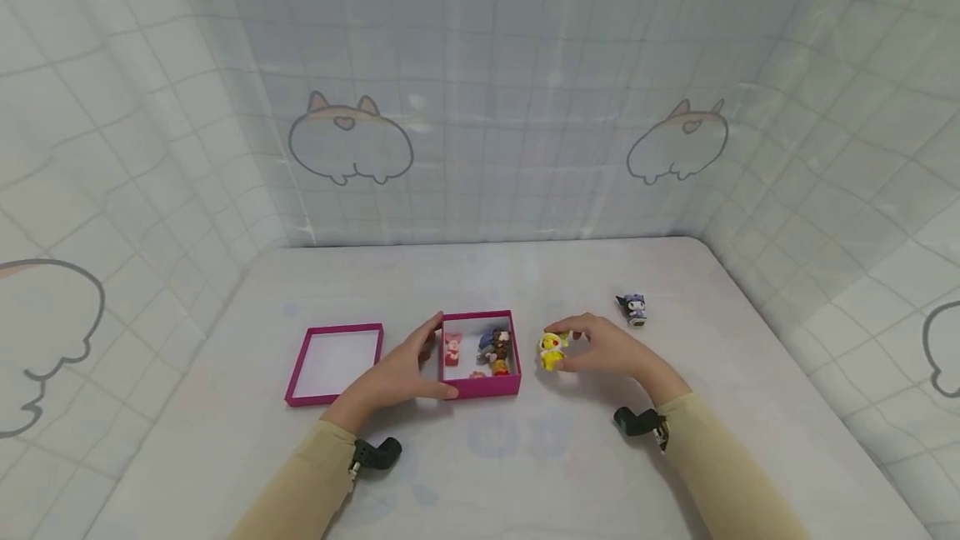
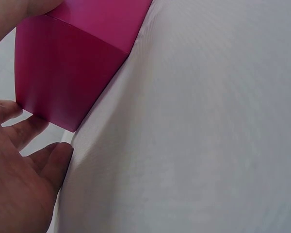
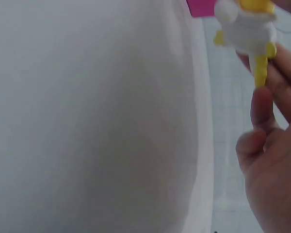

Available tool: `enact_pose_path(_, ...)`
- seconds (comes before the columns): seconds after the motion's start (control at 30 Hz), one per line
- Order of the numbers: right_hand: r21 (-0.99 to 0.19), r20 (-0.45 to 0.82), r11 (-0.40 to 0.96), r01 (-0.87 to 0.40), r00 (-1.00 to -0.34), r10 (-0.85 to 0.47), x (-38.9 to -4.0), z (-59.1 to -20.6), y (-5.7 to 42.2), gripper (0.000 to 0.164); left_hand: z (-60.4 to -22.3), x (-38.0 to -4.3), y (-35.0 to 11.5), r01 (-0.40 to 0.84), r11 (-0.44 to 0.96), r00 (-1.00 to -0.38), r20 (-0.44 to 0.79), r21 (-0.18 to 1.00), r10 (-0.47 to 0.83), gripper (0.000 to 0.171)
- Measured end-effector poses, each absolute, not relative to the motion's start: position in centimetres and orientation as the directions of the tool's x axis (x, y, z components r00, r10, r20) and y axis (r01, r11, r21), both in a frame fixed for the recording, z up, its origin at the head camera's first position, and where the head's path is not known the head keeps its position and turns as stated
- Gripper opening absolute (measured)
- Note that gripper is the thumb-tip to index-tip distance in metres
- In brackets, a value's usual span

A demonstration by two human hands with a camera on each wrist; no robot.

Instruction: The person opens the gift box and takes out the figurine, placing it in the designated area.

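My left hand grips the left side of an open magenta box, its thumb at the near corner and fingers at the far one. Several small toy figurines lie inside, among them a pink one on the left and a dark brown one on the right. To the right of the box, my right hand pinches a yellow figurine with a red cheek. The right wrist view shows the figurine's white and yellow back between the fingertips.
A magenta-rimmed lid lies with its white inside up, left of the box. Beyond my right hand sits a dark purple and white figurine. A white cloth covers the table, and grid-patterned curtains enclose it.
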State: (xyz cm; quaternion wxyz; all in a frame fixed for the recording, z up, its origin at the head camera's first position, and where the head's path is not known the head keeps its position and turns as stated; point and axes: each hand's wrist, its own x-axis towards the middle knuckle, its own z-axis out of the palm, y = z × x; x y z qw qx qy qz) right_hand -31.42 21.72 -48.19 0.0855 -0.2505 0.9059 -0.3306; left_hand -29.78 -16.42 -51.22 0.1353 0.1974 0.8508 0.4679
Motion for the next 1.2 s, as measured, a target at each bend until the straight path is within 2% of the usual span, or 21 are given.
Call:
enact_pose_path(0.33,-0.621,-0.028,0.649,-0.439,-0.815,-0.578,-30.5,-49.1,21.4,0.056,-51.2,-29.7,-16.3,0.214,0.464,-0.875,-0.043,0.859,0.483,0.127)
enact_pose_path(0.5,-0.601,-0.045,0.655,-0.458,-0.799,-0.6,-30.5,-49.2,21.4,0.061,-51.2,-29.7,-16.4,0.209,0.46,-0.876,-0.044,0.863,0.481,0.126)
enact_pose_path(0.8,-0.541,-0.065,0.706,-0.457,-0.814,-0.577,-30.4,-48.9,21.4,0.062,-51.2,-29.8,-16.4,0.198,0.472,-0.88,-0.056,0.859,0.472,0.127)
enact_pose_path(1.2,-0.473,-0.02,0.729,-0.494,-0.821,-0.57,-29.9,-48.4,20.7,0.059,-51.2,-29.7,-16.5,0.197,0.481,-0.883,-0.059,0.854,0.466,0.128)
